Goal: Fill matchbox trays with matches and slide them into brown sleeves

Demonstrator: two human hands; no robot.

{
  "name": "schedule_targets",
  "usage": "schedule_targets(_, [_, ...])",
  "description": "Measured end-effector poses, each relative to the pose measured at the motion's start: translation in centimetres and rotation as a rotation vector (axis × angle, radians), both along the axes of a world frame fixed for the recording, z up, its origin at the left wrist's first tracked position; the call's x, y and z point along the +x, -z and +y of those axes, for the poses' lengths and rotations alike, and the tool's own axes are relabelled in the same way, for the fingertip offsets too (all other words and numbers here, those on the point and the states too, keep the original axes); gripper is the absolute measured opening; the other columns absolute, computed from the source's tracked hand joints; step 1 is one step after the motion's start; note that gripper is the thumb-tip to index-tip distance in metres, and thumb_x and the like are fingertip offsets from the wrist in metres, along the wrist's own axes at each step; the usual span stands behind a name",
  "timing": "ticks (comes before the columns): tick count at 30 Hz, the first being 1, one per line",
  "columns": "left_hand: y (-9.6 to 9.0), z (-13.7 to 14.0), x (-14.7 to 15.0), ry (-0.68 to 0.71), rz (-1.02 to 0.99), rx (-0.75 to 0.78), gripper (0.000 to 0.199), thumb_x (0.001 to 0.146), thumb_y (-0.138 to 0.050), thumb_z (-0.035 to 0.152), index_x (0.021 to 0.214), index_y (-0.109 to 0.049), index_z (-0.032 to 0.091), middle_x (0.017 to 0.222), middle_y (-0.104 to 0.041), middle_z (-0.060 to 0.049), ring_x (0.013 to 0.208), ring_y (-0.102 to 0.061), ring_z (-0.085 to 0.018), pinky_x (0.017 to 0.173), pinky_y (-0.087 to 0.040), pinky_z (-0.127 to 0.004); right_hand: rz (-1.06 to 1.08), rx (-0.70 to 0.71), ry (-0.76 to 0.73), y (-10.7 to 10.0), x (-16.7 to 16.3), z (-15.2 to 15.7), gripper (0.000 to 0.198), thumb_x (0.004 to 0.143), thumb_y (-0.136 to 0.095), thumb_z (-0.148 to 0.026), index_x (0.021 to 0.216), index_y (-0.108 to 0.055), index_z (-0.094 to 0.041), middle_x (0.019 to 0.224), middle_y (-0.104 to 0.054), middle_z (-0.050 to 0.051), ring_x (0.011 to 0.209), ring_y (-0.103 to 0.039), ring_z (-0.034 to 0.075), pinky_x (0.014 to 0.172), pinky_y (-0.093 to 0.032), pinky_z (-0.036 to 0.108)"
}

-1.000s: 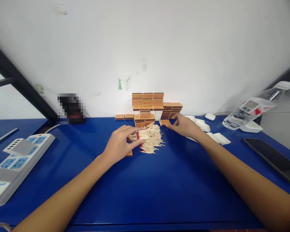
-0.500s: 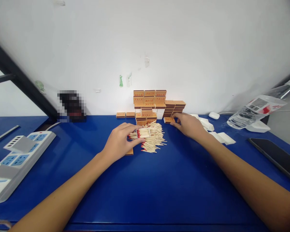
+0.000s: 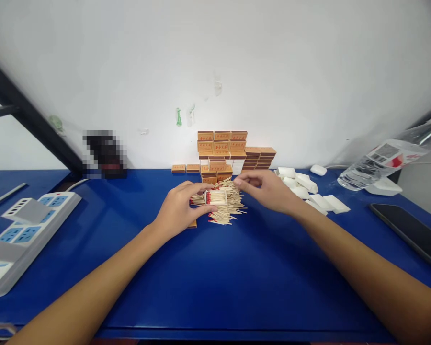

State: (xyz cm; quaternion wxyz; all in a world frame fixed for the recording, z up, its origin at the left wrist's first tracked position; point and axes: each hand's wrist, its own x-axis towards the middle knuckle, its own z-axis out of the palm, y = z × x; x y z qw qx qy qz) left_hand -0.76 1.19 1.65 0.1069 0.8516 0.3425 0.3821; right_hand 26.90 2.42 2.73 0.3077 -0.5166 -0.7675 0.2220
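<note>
My left hand point(image 3: 177, 207) is closed, thumb and fingers gripping a white matchbox tray point(image 3: 217, 204) filled with red-tipped matches. The tray is above a loose heap of matches point(image 3: 233, 207) on the blue table. An orange matchbox point(image 3: 192, 224) lies partly hidden under my left hand. Just right of the heap is my right hand point(image 3: 269, 190), its fingers curled towards the thumb; what they hold, if anything, is hidden. Behind the heap stand stacked orange matchboxes point(image 3: 221, 146), with more piled matchboxes point(image 3: 260, 158) to their right.
White empty trays point(image 3: 303, 184) lie scattered right of my right hand. Farther right are a tilted plastic bottle point(image 3: 384, 158) and a black phone point(image 3: 409, 230). A power strip point(image 3: 32, 230) sits at left. Two matchboxes point(image 3: 186, 168) rest by the wall point(image 3: 147, 72).
My right hand has moved left from the matchbox by the stack to the edge of the match heap; that matchbox no longer shows. My left hand has shifted slightly right with the tray.
</note>
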Motion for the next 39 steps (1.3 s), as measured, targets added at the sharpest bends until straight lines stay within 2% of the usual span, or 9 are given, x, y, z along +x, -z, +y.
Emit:
schedule_targets(2, [0.0,-0.1,0.2,0.013,-0.009,-0.012,0.047,0.08,-0.089,0.037,0.122,-0.071,0.023,0.109,-0.077,-0.003,0.094,-0.069,-0.018,0.085,-0.057,-0.032,0.191,-0.182,-0.148,-0.2,-1.3,-1.0,0.043,0.097,-0.059,-0.06,0.097,-0.079,-0.022,0.091,-0.076,0.005,0.078,-0.066,0.02,0.069,-0.048,0.033])
schedule_targets(5, [0.0,-0.2,0.3,0.019,0.01,-0.033,0.044,0.081,-0.088,0.035,0.12,-0.072,0.022,0.11,-0.077,-0.003,0.098,-0.069,-0.019,0.088,-0.056,-0.032,0.296,-0.304,-0.183,-0.1,-2.6,-2.0,0.042,0.094,-0.065,-0.059,0.091,-0.079,-0.02,0.083,-0.072,0.004,0.073,-0.061,0.018,0.065,-0.044,0.032])
schedule_targets(9, [-0.5,-0.1,0.3,0.024,0.013,-0.126,0.043,0.082,-0.087,0.039,0.119,-0.074,0.024,0.111,-0.077,-0.003,0.098,-0.069,-0.02,0.09,-0.055,-0.034,0.409,-0.342,-0.117,0.1,-3.3,-2.5,0.039,0.091,-0.069,-0.057,0.084,-0.076,-0.018,0.079,-0.07,0.003,0.07,-0.057,0.015,0.064,-0.041,0.031])
schedule_targets(13, [-1.3,0.8,-0.5,0.042,-0.078,-0.395,0.03,0.095,-0.071,0.044,0.115,-0.077,0.022,0.098,-0.08,-0.003,0.082,-0.071,-0.017,0.078,-0.057,-0.031,0.421,-0.327,-0.034,-0.1,-4.3,-2.5,0.039,0.09,-0.071,-0.055,0.077,-0.074,-0.018,0.07,-0.068,0.002,0.059,-0.051,0.012,0.058,-0.037,0.029])
schedule_targets(16, [-1.7,2.1,-1.8,0.075,-0.086,-0.534,0.028,0.095,-0.069,0.042,0.111,-0.08,0.021,0.105,-0.081,-0.005,0.087,-0.074,-0.019,0.08,-0.058,-0.032,0.367,-0.325,-0.05,-0.4,-5.4,-2.2,0.038,0.092,-0.069,-0.052,0.076,-0.074,-0.018,0.071,-0.071,0.004,0.057,-0.053,0.012,0.056,-0.038,0.029])
schedule_targets(20, [-1.9,3.3,-3.4,0.074,-0.089,-0.641,0.028,0.088,-0.077,0.038,0.108,-0.08,0.019,0.103,-0.082,-0.007,0.089,-0.077,-0.021,0.082,-0.06,-0.032,0.182,-0.221,-0.078,-0.3,-6.7,-1.3,0.026,0.095,-0.066,-0.041,0.09,-0.077,-0.018,0.079,-0.076,0.006,0.066,-0.064,0.015,0.06,-0.045,0.029])
schedule_targets(24, [-1.9,3.8,-4.1,0.097,-0.05,-0.64,0.026,0.085,-0.08,0.037,0.104,-0.081,0.019,0.097,-0.083,-0.006,0.086,-0.077,-0.02,0.077,-0.058,-0.03,-0.022,-0.043,-0.02,-0.1,-7.3,-0.9,0.015,0.092,-0.072,-0.032,0.086,-0.077,-0.02,0.068,-0.067,0.0,0.062,-0.055,0.014,0.057,-0.037,0.03])
schedule_targets(27, [-2.0,3.8,-4.2,0.125,0.015,-0.603,0.022,0.085,-0.08,0.036,0.101,-0.082,0.021,0.094,-0.083,-0.004,0.084,-0.076,-0.018,0.073,-0.055,-0.028,-0.124,0.062,-0.006,0.2,-7.5,-0.8,0.007,0.089,-0.076,-0.026,0.087,-0.077,-0.02,0.076,-0.066,0.001,0.07,-0.056,0.015,0.064,-0.037,0.03])
schedule_targets(39, [-3.0,3.4,-4.4,0.112,0.012,-0.546,0.022,0.075,-0.087,0.035,0.092,-0.082,0.022,0.085,-0.081,-0.004,0.075,-0.071,-0.016,0.069,-0.053,-0.028,-0.391,0.351,-0.083,0.9,-7.2,-2.2,0.013,0.099,-0.069,-0.029,0.102,-0.076,-0.019,0.098,-0.066,0.007,0.083,-0.061,0.019,0.068,-0.038,0.03])
